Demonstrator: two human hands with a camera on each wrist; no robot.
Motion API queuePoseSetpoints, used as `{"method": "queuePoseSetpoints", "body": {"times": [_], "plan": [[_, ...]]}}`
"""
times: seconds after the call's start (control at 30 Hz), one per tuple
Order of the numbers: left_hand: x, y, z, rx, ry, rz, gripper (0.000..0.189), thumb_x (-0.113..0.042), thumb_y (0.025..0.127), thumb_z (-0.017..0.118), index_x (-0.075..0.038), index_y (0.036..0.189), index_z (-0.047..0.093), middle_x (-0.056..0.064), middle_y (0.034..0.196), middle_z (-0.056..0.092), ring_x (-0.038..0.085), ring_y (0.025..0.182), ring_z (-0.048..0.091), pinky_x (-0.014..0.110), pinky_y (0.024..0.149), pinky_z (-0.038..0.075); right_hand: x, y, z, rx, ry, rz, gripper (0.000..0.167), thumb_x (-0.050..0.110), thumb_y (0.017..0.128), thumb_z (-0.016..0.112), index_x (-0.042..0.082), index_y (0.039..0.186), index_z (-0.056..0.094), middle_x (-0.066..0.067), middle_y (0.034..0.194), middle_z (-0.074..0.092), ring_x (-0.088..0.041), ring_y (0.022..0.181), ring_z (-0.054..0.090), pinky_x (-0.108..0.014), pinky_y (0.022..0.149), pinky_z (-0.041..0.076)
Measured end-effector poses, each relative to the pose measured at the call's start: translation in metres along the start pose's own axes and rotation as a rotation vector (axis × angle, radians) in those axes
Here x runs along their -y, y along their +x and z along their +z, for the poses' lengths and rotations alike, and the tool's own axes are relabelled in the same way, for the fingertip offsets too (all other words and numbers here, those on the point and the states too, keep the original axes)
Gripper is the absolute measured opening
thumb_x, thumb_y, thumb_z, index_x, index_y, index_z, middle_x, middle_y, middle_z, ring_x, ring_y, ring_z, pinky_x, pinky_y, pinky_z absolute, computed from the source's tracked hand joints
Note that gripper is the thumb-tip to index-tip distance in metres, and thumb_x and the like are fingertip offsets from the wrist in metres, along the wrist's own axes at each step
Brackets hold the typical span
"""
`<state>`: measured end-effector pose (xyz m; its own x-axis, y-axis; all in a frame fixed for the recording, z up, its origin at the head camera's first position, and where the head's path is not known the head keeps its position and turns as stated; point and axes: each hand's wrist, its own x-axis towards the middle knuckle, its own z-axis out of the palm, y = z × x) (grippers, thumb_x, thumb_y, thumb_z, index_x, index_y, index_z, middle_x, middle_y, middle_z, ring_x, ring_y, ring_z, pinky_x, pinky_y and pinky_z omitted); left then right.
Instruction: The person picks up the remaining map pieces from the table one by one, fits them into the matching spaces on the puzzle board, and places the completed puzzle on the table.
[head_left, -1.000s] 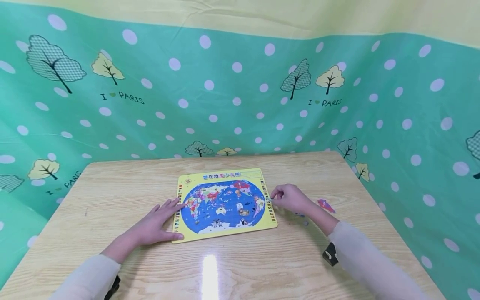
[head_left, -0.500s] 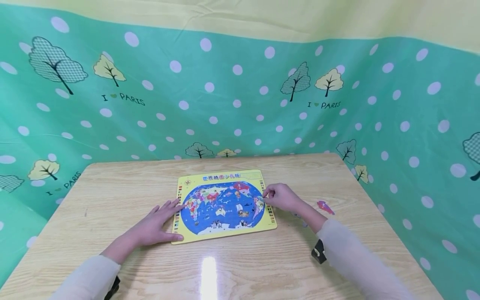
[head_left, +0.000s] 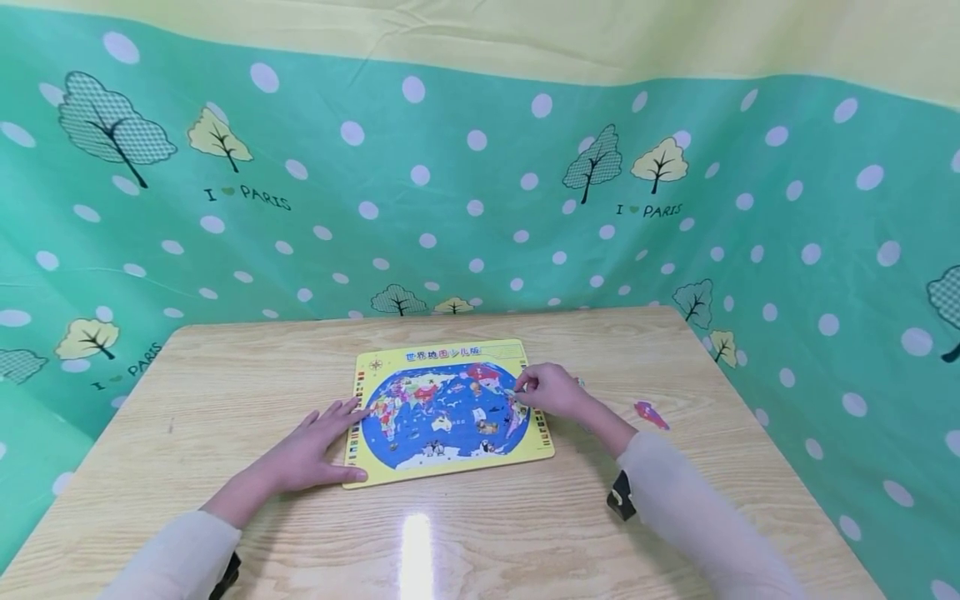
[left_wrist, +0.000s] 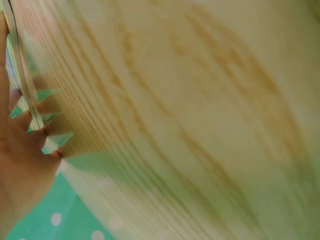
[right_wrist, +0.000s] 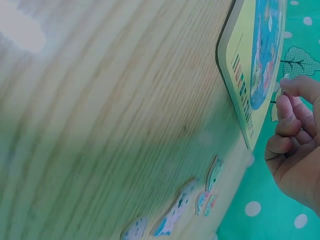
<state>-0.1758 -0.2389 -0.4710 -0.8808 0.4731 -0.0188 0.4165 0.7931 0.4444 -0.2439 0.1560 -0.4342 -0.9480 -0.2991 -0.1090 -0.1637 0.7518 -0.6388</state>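
Note:
A yellow-bordered world map puzzle board (head_left: 450, 477) lies flat on the wooden table, its blue oval map filled with coloured land shapes and animals. My left hand (head_left: 311, 450) rests at the board's left edge, fingers spread and thumb near the lower left corner. In the left wrist view that hand (left_wrist: 22, 170) lies along the board's edge (left_wrist: 24, 75). My right hand (head_left: 553, 390) is over the board's right side, thumb and forefinger pinching a small pale puzzle piece (head_left: 512, 392) close over the map. Its curled fingers also show in the right wrist view (right_wrist: 295, 130).
A red and purple puzzle piece (head_left: 651, 414) lies on the table right of the board. Several loose pieces, among them a long pale one (right_wrist: 175, 207) and a green one (right_wrist: 215, 172), lie beyond the right forearm. A green dotted curtain (head_left: 450, 208) hangs behind the table.
My right hand has moved left from beside the board's right border to over the map, carrying the small puzzle piece. The left hand and the board have stayed in place.

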Motion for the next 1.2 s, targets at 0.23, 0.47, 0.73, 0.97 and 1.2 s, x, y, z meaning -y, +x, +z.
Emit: {"method": "queuePoseSetpoints", "body": {"times": [0.23, 0.47, 0.73, 0.97, 1.2], "plan": [[0.001, 0.001, 0.001, 0.003, -0.001, 0.003, 0.098, -0.068, 0.069, 0.065, -0.014, 0.145, 0.035, 0.017, 0.154, 0.024, 0.044, 0.141, 0.018, 0.064, 0.112, 0.01, 0.002, 0.009, 0.006, 0.009, -0.01, -0.007, 0.009, 0.019, 0.083, 0.07, 0.012, 0.088, 0.069, 0.0, 0.066, 0.054, -0.01, 0.056, 0.045, -0.02, 0.05, 0.037], [0.002, 0.001, 0.002, -0.015, 0.008, 0.019, 0.097, -0.067, 0.07, 0.065, -0.013, 0.144, 0.037, 0.019, 0.153, 0.026, 0.045, 0.139, 0.019, 0.066, 0.11, 0.012, 0.005, 0.012, 0.009, 0.007, -0.009, -0.023, 0.008, 0.016, 0.083, 0.07, 0.01, 0.087, 0.069, 0.0, 0.063, 0.052, -0.011, 0.055, 0.044, -0.021, 0.051, 0.037], [0.001, 0.001, 0.001, -0.013, 0.001, 0.01, 0.097, -0.067, 0.069, 0.066, -0.013, 0.145, 0.036, 0.018, 0.153, 0.025, 0.044, 0.14, 0.019, 0.065, 0.111, 0.01, 0.006, 0.017, 0.015, 0.019, -0.004, -0.014, 0.007, 0.016, 0.084, 0.069, 0.011, 0.088, 0.069, 0.0, 0.065, 0.055, -0.011, 0.057, 0.047, -0.021, 0.051, 0.04], [-0.001, 0.0, 0.001, -0.008, 0.017, 0.01, 0.098, -0.068, 0.069, 0.064, -0.013, 0.145, 0.035, 0.018, 0.153, 0.025, 0.045, 0.14, 0.02, 0.065, 0.111, 0.011, 0.002, 0.022, 0.019, 0.013, -0.028, -0.004, 0.007, 0.017, 0.084, 0.068, 0.011, 0.088, 0.069, -0.001, 0.066, 0.056, -0.011, 0.056, 0.048, -0.021, 0.049, 0.04], [0.0, 0.001, 0.001, -0.005, 0.02, 0.012, 0.097, -0.068, 0.07, 0.064, -0.014, 0.145, 0.035, 0.018, 0.153, 0.025, 0.045, 0.14, 0.02, 0.065, 0.111, 0.011, 0.003, 0.025, 0.02, 0.013, -0.028, -0.003, 0.007, 0.017, 0.085, 0.067, 0.011, 0.087, 0.069, 0.0, 0.063, 0.054, -0.01, 0.053, 0.045, -0.02, 0.048, 0.038]]}}
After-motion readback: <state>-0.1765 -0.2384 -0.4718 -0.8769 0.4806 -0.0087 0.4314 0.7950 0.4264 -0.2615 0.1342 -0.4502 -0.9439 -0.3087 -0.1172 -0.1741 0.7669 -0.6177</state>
